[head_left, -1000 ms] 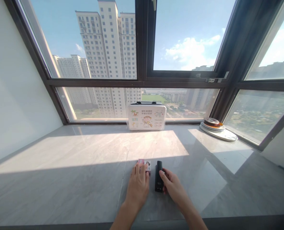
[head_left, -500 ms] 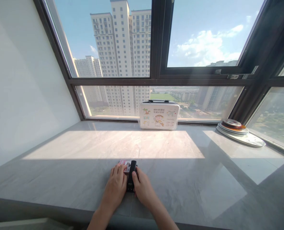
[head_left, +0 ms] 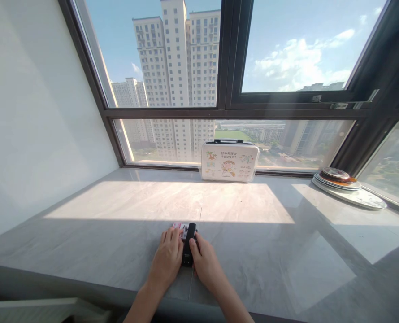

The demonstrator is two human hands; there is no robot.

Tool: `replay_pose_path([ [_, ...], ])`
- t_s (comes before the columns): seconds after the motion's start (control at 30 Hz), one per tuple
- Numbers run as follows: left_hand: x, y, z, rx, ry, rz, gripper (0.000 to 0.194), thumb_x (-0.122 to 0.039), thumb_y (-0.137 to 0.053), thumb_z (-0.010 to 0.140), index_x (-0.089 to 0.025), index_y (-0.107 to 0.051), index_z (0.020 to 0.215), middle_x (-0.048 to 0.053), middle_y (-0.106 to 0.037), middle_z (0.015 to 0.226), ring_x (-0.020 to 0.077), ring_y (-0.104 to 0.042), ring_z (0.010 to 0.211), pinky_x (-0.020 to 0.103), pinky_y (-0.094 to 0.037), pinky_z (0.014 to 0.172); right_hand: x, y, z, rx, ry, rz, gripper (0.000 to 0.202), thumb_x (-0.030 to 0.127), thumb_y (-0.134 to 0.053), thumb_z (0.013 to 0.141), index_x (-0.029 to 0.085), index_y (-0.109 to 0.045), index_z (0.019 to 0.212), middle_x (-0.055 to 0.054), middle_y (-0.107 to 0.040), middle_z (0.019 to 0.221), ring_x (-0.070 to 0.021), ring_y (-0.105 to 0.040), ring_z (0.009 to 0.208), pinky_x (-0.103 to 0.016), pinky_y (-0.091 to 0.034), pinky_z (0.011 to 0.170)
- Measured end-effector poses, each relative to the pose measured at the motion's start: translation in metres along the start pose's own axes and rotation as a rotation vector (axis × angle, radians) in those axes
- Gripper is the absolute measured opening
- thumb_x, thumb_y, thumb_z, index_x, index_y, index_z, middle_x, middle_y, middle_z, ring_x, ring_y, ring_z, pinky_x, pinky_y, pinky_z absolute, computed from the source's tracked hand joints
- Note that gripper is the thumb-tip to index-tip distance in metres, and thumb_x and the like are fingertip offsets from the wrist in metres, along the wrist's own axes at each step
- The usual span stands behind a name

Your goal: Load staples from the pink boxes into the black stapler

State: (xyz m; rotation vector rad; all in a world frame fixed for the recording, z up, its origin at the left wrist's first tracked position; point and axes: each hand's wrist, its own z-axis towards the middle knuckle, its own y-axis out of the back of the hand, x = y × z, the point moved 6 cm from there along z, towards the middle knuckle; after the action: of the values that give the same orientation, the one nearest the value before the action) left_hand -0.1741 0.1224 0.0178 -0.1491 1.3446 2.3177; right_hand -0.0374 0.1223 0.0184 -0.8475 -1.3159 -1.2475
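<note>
A black stapler (head_left: 188, 252) lies lengthwise on the grey marble-look sill, between my two hands. My right hand (head_left: 206, 262) is closed around its right side, the thumb on top. Against the stapler's far left side is a small white and red printed box (head_left: 178, 224), partly covered. My left hand (head_left: 167, 259) has its fingers bent over this box, and their tips come close to the stapler. The undersides of the fingers are hidden, as is most of the box.
A white carry case (head_left: 229, 163) with cartoon prints stands by the window. Several stacked plates (head_left: 350, 193) sit at the right corner. The sill's front edge (head_left: 68, 280) runs close to my forearms. A dark window frame (head_left: 224, 114) borders the back.
The whole view has shifted slightly, so things appear a little further right. My hands keep the same hold on the stapler and the box.
</note>
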Motion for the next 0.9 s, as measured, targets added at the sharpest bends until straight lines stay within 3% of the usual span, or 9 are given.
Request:
replay_pose_path([
  [0.27, 0.0022, -0.0024, -0.0028, 0.014, 0.030, 0.007, 0.032, -0.015, -0.032, 0.099, -0.022, -0.051, 0.125, 0.009, -0.056, 0.121, 0.0268, -0.054, 0.108, 0.046, -0.048, 0.096, -0.0002, -0.0001, -0.0013, -0.018, 0.010, -0.037, 0.052, 0.061, -0.037, 0.099, 0.023, -0.066, 0.118, -0.005, -0.068, 0.074, -0.0272, -0.068, 0.078, -0.032, -0.051, 0.063],
  [0.63, -0.0002, -0.0023, -0.0036, -0.010, 0.045, -0.084, 0.030, -0.015, -0.034, 0.098, -0.022, -0.050, 0.123, 0.008, -0.054, 0.126, 0.0268, -0.051, 0.118, 0.046, -0.046, 0.103, 0.0001, 0.0002, 0.0002, -0.052, 0.086, -0.084, 0.041, 0.047, -0.037, 0.103, 0.020, -0.066, 0.114, -0.009, -0.073, 0.106, -0.0252, -0.068, 0.094, -0.031, -0.050, 0.079],
  [0.77, 0.0008, -0.0026, -0.0028, -0.010, 0.053, -0.097, 0.031, -0.014, -0.033, 0.098, -0.023, -0.050, 0.122, 0.009, -0.054, 0.127, 0.0266, -0.051, 0.120, 0.047, -0.047, 0.104, -0.0009, 0.0003, -0.0008, -0.057, 0.066, -0.067, 0.043, 0.050, -0.038, 0.102, 0.020, -0.066, 0.115, -0.009, -0.072, 0.101, -0.0257, -0.068, 0.091, -0.032, -0.051, 0.076],
  [0.9, -0.0029, 0.0017, -0.0024, -0.035, 0.056, -0.164, 0.030, -0.013, -0.033, 0.096, -0.023, -0.052, 0.117, 0.009, -0.052, 0.132, 0.0263, -0.049, 0.126, 0.049, -0.046, 0.107, -0.0065, 0.0014, -0.0031, -0.078, -0.018, -0.049, 0.051, 0.059, -0.040, 0.098, 0.021, -0.061, 0.125, -0.007, -0.070, 0.082, -0.0251, -0.066, 0.074, -0.033, -0.050, 0.063],
])
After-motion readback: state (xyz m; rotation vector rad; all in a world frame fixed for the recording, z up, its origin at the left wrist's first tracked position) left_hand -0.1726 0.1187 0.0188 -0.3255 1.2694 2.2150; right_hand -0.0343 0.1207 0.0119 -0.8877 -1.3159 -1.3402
